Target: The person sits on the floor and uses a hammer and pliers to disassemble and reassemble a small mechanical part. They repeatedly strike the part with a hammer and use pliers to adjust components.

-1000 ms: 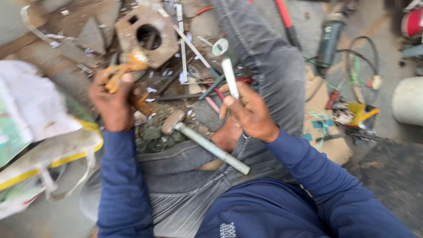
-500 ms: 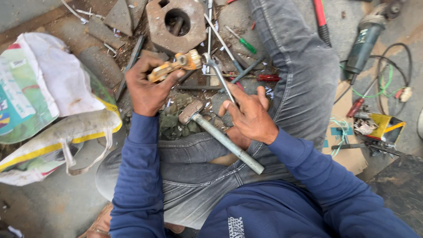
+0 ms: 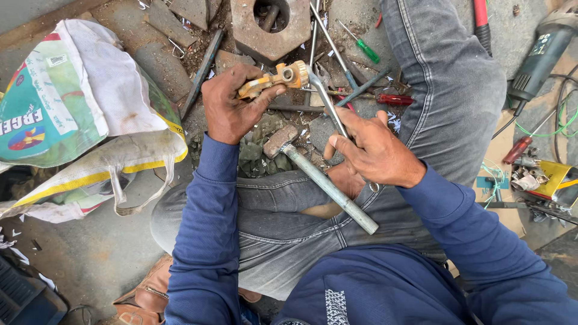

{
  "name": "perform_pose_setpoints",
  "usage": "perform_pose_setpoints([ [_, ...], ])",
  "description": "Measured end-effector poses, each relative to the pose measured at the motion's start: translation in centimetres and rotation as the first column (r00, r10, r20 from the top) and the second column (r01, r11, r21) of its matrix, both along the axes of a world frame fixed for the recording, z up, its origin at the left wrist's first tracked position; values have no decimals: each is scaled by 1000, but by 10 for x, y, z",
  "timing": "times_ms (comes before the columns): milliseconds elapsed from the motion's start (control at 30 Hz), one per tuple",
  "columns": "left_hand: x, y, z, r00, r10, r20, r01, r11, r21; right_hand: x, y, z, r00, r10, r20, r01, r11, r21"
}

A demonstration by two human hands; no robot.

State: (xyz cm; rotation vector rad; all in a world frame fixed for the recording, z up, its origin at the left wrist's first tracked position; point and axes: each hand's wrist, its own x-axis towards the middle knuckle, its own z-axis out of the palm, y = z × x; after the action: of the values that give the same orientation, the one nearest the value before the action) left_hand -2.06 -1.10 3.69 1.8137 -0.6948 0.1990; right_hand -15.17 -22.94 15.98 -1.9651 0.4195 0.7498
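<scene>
brass fitting (image 3: pixel 274 80) sits gripped in the left hand (image 3: pixel 232 105), fingers curled tight around it, above the seated person's lap. right hand (image 3: pixel 373 150) clamps its fingers on a metal rod (image 3: pixel 325 99) whose tip meets the fitting. a hammer (image 3: pixel 319 177) rests across the jeans, a green-handled screwdriver (image 3: pixel 361 45) and a printed sack (image 3: pixel 84 114) lie nearby.

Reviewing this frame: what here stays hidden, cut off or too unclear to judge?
- Head view: the wrench handle's lower end is covered by the right hand.
- The brass fitting is partly wrapped by the left hand; its near end is unseen.
- The grinder is cut off by the right edge.
- The hammer head's underside is hidden.
</scene>
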Motion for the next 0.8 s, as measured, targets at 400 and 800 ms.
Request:
perform_pose_setpoints([
  [400,-4,-2,-14,896,-120,-428,57,986,-157,-7,5,-8,850,346,397,-175,896,-408],
  [800,-7,-1,-31,-35,-721,-692,-101,691,-716,14,-50,-30,244,813,529,-99,563,-820],
])
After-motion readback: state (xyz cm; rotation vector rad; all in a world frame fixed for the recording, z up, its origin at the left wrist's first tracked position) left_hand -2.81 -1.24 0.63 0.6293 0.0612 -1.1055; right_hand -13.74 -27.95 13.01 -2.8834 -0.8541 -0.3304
